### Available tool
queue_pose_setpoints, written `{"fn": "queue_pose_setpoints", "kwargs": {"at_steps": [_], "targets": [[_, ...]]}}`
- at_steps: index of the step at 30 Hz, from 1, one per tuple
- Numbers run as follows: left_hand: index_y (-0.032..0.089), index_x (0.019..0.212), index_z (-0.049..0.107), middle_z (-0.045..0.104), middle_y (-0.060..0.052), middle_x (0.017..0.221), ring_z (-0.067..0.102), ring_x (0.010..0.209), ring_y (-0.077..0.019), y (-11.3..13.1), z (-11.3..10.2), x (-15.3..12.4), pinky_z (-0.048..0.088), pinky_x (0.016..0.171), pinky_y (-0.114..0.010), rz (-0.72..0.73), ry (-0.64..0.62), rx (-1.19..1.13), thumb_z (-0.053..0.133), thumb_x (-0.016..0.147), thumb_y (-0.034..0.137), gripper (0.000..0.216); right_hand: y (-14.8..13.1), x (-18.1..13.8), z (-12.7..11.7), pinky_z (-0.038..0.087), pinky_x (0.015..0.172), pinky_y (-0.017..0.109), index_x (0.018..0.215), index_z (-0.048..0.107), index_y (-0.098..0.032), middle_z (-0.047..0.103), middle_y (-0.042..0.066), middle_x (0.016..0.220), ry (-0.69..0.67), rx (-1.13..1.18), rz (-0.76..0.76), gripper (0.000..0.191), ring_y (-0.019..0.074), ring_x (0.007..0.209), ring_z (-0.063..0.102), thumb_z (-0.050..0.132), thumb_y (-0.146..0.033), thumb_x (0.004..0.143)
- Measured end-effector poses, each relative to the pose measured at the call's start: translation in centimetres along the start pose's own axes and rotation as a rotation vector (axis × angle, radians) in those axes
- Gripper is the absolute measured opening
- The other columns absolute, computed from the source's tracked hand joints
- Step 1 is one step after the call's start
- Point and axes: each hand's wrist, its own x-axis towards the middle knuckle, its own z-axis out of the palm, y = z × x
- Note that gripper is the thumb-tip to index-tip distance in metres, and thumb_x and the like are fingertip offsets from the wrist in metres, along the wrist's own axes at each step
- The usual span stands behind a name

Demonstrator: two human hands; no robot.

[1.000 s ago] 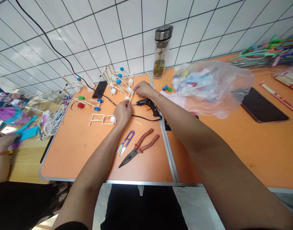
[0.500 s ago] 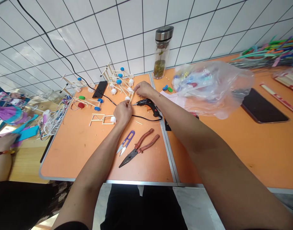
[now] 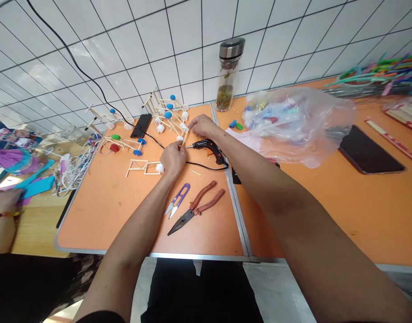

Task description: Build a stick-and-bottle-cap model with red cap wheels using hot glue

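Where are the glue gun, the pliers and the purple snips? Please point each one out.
Glue gun (image 3: 213, 146), head view: on its black body.
Pliers (image 3: 191, 211), head view: on the metal joint.
Purple snips (image 3: 183, 196), head view: on the handle.

One glue gun (image 3: 208, 145) is lying amid craftwork. In front of it, one pair of pliers (image 3: 193, 209) and one pair of thread snips (image 3: 175, 204) are resting; behind it, one glass bottle (image 3: 225, 94) is standing. Two smartphones (image 3: 370, 153) are flanking it; six blue caps (image 3: 168, 115) are showing to its left.

No text legible (labels, numbers, brands included).
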Motion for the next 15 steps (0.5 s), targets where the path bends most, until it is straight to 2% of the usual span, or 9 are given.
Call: {"fn": "queue_pose_setpoints", "kwargs": {"at_steps": [7, 10, 15], "targets": [[0.035, 0.14, 0.084, 0.087, -0.011, 0.129, 0.078, 0.129, -0.0404, 0.19, -0.03, -0.08, 0.057, 0.097, -0.047, -0.011, 0.008, 0.038, 0.052, 0.108, 0.034, 0.045, 0.1, 0.06, 0.11, 0.058, 0.074, 0.025, 0.113, 0.093, -0.019, 0.084, 0.007, 0.087, 0.019, -0.016, -0.009, 0.04, 0.0182, 0.075, 0.076, 0.074, 0.0, 0.083], [0.036, 0.142, 0.083, 0.087, -0.009, 0.133, 0.077, 0.131, -0.0387, 0.36, -0.12, -0.2, 0.058, 0.1, -0.046, -0.019, 0.005, 0.052, 0.052, 0.109, 0.033, 0.045, -0.09, -0.05, 0.02, 0.057, 0.073, 0.025, 0.114, 0.093, -0.019, 0.083, 0.006, 0.086, 0.014, -0.013, 0.003, 0.04, 0.0169, 0.07, 0.073, 0.073, -0.001, 0.084], [0.036, 0.142, 0.083, 0.086, -0.008, 0.136, 0.077, 0.133, -0.0386, 0.43, -0.27, -0.34, 0.058, 0.1, -0.046, -0.023, 0.008, 0.044, 0.053, 0.108, 0.032, 0.046, -0.65, -0.78, -0.31, 0.056, 0.068, 0.026, 0.116, 0.092, -0.018, 0.076, 0.003, 0.072, -0.006, 0.014, 0.045, 0.041, 0.0145, 0.059, 0.065, 0.073, 0.0, 0.085]]}}
